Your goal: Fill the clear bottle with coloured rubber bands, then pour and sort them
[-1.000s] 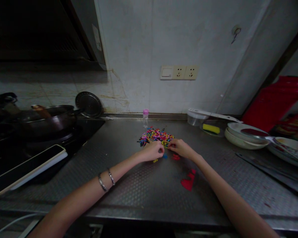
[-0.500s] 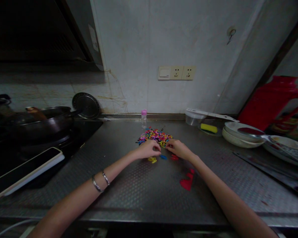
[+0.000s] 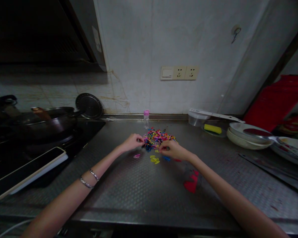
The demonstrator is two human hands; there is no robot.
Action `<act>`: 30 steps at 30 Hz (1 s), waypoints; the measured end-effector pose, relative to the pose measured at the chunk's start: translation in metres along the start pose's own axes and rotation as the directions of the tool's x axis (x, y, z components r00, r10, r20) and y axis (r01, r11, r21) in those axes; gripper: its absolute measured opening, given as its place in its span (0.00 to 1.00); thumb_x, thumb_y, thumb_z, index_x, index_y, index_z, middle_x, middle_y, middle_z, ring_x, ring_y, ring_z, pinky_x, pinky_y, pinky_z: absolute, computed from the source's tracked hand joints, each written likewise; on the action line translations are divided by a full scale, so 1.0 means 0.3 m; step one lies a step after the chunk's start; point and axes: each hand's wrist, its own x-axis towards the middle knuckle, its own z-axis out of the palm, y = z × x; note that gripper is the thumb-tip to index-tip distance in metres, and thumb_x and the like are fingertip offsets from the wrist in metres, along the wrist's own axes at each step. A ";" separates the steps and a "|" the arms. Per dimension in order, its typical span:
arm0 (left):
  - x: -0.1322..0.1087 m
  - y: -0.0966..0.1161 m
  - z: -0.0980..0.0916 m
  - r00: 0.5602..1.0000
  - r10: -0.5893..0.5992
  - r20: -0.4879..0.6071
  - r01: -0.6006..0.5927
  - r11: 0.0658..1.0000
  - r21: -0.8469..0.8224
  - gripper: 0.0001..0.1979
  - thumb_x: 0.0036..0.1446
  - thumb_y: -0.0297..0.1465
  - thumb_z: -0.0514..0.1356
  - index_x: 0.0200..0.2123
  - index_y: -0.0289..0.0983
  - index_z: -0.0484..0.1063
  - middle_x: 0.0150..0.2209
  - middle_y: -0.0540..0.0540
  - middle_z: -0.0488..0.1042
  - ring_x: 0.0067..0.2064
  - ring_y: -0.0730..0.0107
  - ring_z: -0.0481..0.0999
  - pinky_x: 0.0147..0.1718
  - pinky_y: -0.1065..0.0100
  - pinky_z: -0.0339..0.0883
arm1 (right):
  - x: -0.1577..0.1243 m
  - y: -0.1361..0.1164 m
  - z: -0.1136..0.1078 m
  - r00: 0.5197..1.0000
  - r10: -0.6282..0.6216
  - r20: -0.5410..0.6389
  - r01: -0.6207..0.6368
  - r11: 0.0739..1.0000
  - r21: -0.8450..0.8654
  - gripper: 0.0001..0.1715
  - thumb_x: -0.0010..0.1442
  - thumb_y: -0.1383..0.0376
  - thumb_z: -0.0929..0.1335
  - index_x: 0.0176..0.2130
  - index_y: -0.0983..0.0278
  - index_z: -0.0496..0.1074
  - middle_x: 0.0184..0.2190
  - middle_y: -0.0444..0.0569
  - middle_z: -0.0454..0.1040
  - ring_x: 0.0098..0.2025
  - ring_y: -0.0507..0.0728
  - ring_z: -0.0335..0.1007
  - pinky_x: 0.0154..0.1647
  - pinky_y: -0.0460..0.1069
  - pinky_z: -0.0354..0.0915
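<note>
A heap of small, many-coloured rubber bands (image 3: 159, 135) lies on the steel counter. At its left edge is my left hand (image 3: 132, 142), thumb and fingers pinched together; whatever they hold is too small to make out. My right hand (image 3: 174, 150) reaches over the heap's front right side with closed fingertips, a small yellow rubber band (image 3: 157, 151) at their tips. In front of the heap lie separate groups: pink bands (image 3: 136, 156), yellow bands (image 3: 154, 160), blue bands (image 3: 166, 158) and red bands (image 3: 177, 160), the red ones partly under my right hand.
Behind the heap stands a clear bottle with a pink cap (image 3: 146, 119). A clear bag with red print (image 3: 191, 182) lies by my right forearm. Bowls (image 3: 247, 138), a yellow sponge (image 3: 213, 129) and a red thermos (image 3: 273, 102) are at right; a phone (image 3: 29, 173) and wok (image 3: 47, 122) at left.
My left hand has moved left to the heap's left edge, uncovering pink bands. My right hand has shifted slightly left and toward the yellow group. The view has turned a little.
</note>
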 end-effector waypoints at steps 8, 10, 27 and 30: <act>-0.044 0.009 0.007 0.998 0.012 0.064 -0.014 1.000 0.027 0.10 0.48 0.27 0.56 0.31 0.32 0.76 0.29 0.48 0.75 0.29 0.75 0.69 0.30 0.75 0.59 | 0.015 -0.003 0.008 1.000 0.005 0.004 -0.006 1.000 0.012 0.08 0.52 0.69 0.63 0.29 0.66 0.73 0.28 0.46 0.73 0.30 0.50 0.66 0.32 0.43 0.60; -0.049 0.006 0.007 0.997 0.011 0.082 -0.014 0.999 0.037 0.10 0.47 0.27 0.56 0.31 0.32 0.76 0.29 0.48 0.75 0.30 0.75 0.69 0.30 0.75 0.59 | 0.014 -0.012 0.008 0.999 -0.012 0.036 0.011 1.000 0.026 0.08 0.52 0.68 0.64 0.29 0.66 0.73 0.28 0.46 0.73 0.30 0.50 0.66 0.31 0.43 0.59; -0.063 0.042 0.044 0.988 0.029 0.153 -0.054 0.985 0.163 0.11 0.49 0.29 0.55 0.35 0.35 0.75 0.33 0.47 0.75 0.32 0.73 0.71 0.33 0.74 0.61 | 0.032 0.026 0.048 0.998 0.050 0.045 -0.051 0.998 0.022 0.06 0.47 0.69 0.66 0.31 0.65 0.69 0.26 0.43 0.69 0.28 0.49 0.63 0.28 0.43 0.57; -0.068 0.050 0.052 0.989 0.003 0.147 -0.033 0.979 0.202 0.11 0.50 0.30 0.55 0.35 0.36 0.75 0.34 0.47 0.75 0.32 0.73 0.71 0.32 0.75 0.61 | 0.038 0.028 0.067 0.996 0.064 0.058 -0.066 0.997 0.037 0.07 0.47 0.72 0.65 0.30 0.65 0.69 0.25 0.43 0.69 0.26 0.49 0.62 0.26 0.42 0.56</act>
